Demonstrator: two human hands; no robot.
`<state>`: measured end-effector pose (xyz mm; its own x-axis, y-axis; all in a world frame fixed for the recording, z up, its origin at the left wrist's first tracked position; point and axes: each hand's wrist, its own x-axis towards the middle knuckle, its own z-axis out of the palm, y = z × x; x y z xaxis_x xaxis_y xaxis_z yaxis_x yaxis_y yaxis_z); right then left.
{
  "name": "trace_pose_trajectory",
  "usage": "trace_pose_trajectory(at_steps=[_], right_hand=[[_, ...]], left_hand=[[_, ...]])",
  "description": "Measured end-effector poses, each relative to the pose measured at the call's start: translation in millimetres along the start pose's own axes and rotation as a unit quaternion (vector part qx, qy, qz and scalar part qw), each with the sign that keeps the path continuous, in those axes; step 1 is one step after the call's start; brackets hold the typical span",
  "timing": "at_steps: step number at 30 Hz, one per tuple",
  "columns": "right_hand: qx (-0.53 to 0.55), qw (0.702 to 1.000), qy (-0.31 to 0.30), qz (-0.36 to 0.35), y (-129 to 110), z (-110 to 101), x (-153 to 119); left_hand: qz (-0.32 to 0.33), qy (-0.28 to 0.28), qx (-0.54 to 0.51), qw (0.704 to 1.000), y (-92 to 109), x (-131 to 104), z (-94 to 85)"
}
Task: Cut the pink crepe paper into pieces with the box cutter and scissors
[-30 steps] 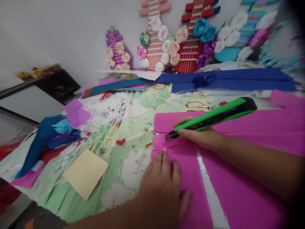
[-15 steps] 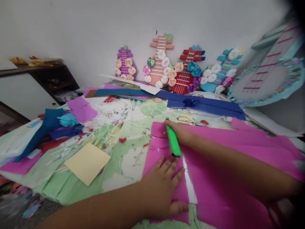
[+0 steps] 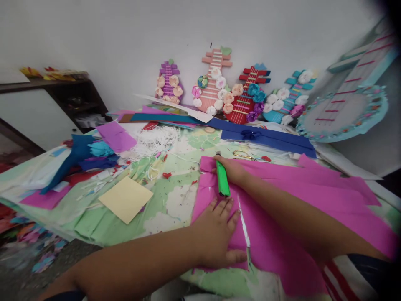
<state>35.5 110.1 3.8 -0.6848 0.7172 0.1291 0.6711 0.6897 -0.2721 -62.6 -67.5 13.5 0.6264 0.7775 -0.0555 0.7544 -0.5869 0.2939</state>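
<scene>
My left hand (image 3: 216, 232) lies flat on a sheet of pink crepe paper (image 3: 206, 205), its fingers spread. At the far edge of the pink paper, my right hand (image 3: 232, 169) is closed around a bright green bar-shaped tool (image 3: 222, 179). That tool has a grey tip at its far end and a dark near end, just beyond my left fingertips; its exact kind is unclear. A narrow white strip (image 3: 244, 223) shows in a slit between the pink sheet under my left hand and the larger pink paper (image 3: 282, 251) under my right forearm.
Gold-handled scissors (image 3: 242, 154) lie beyond my right hand. A cream paper square (image 3: 126, 199), white string (image 3: 156, 140) and teal paper (image 3: 81, 156) are on the left. Blue crepe paper (image 3: 269, 140) lies at the back, before several flower-decorated guitar shapes (image 3: 244, 104) against the wall.
The camera view has shifted slightly. The green tool and my right hand have moved a little farther away, and the white gap in the pink paper looks narrower. My left hand stays flat.
</scene>
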Motion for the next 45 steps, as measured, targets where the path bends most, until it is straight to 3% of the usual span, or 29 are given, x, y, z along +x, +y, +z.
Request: trace_pose_trajectory(at_steps=[21,31,38,45], right_hand=[[0.042,0.999,0.002,-0.020,4.5,0.6,4.3],[0.097,0.995,0.027,-0.010,-32.6,0.6,-6.0],[0.060,0.997,0.032,-0.022,-24.6,10.6,1.0],[0.055,0.997,0.037,-0.046,-23.1,10.9,2.2]], left_hand=[[-0.018,0.004,0.051,0.999,10.6,-0.8,-1.2],[-0.047,0.066,0.051,0.995,7.4,-2.3,-6.4],[-0.047,0.042,0.062,0.996,5.7,-7.0,4.7],[-0.045,0.033,0.030,0.998,7.4,-7.4,4.8]])
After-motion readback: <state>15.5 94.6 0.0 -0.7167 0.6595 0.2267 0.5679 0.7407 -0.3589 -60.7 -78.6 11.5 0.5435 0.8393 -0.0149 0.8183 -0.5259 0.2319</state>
